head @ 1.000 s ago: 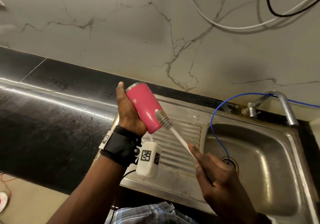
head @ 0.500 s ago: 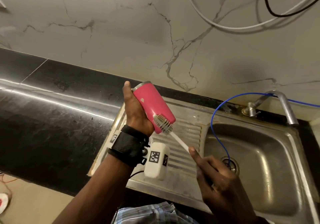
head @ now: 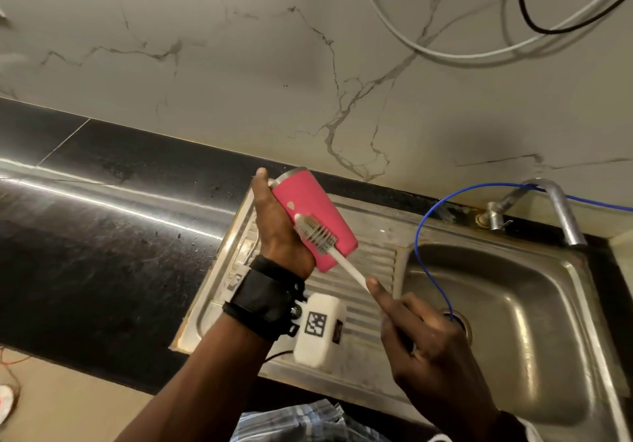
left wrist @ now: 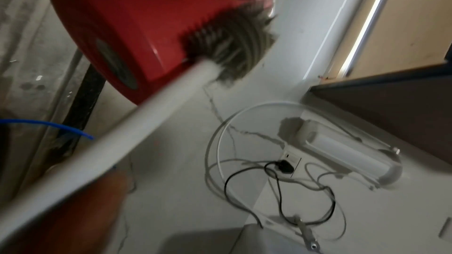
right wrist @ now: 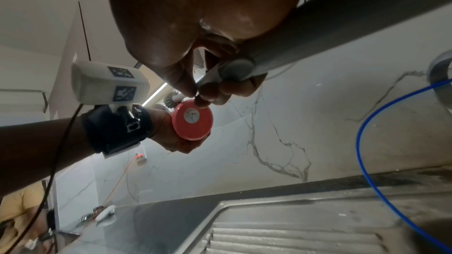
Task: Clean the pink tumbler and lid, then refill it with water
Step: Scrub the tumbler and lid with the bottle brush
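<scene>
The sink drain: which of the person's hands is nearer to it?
Right. The right hand, gripping the brush handle, hovers just left of the drain; the left hand holds the pink tumbler over the draining board.

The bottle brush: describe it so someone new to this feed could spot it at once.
Find the steel sink with its ribbed drainboard; above the drainboard the left hand holds the pink tumbler tilted. Lying against the tumbler's side is the bottle brush, held by the right hand. Its grey bristle head and long white handle distinguish it from the thin blue tube nearby.
</scene>
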`<state>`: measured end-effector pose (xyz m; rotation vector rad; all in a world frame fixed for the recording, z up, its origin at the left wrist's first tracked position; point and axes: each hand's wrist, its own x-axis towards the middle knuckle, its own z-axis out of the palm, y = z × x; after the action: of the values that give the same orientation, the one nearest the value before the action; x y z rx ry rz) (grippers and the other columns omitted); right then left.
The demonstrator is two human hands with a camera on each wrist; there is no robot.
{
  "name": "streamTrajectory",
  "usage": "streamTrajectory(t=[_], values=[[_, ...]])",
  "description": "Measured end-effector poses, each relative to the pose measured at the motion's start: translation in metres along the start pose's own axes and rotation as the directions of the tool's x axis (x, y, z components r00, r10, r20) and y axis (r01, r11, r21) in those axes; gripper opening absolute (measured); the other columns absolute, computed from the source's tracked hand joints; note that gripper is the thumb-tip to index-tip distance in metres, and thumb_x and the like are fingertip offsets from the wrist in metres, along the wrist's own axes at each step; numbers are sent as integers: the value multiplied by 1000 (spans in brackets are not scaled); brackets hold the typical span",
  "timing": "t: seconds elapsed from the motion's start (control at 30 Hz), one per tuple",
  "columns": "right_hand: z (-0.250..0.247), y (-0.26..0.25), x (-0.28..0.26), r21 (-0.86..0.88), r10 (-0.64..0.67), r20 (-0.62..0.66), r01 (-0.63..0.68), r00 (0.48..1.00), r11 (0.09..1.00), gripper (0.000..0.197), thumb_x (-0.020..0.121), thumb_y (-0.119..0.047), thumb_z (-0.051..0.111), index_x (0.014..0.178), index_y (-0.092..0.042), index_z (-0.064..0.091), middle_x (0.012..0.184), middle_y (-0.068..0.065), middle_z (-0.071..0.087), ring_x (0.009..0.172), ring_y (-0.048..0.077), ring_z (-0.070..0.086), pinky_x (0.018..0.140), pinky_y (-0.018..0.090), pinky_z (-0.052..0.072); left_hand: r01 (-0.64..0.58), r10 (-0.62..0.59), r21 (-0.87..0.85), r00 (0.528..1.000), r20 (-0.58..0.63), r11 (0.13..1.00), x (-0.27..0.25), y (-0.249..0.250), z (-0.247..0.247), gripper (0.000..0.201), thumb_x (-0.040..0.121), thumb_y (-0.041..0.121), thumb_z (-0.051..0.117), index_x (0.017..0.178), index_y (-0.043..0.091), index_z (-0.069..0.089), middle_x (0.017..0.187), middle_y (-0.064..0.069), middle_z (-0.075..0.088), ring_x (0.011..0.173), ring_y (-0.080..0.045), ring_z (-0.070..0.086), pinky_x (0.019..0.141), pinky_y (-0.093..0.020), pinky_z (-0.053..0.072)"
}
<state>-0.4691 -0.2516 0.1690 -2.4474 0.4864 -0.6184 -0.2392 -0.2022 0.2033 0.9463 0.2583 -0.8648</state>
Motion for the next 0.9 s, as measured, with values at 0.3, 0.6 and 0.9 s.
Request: streamTrajectory(t=[0.3,0.6,0.9], values=[[-9,-1,-9,28,45,-6,-45,999,999,58,92,-11,65,146,-30,59,81,-9,54,65,4,51,65,9,38,-66,65,-36,997,-31,997,7,12,-6,69,97,79,40,108,15,65,70,-1,69,61,-16,70,68,-37,59],[-13,-5,-3,41,39,-35,-38,999,998,48,98,-19,59,144,-28,61,79,-10,52,66,0,49,68,4,36,-37,37,-26,999,5,999,6,12,-3,70,95,82,42,104,16,66,70,-1,68,62,-17,69,69,-36,59],[-7,-11,7,79,58,-60,-53,997,995,52,92,-6,62,142,-21,64,76,-15,46,63,-4,47,65,4,35,1,-1,6,999,39,1000,1,0,-4,79,91,85,45,117,13,64,79,-5,67,73,-22,68,75,-43,61]])
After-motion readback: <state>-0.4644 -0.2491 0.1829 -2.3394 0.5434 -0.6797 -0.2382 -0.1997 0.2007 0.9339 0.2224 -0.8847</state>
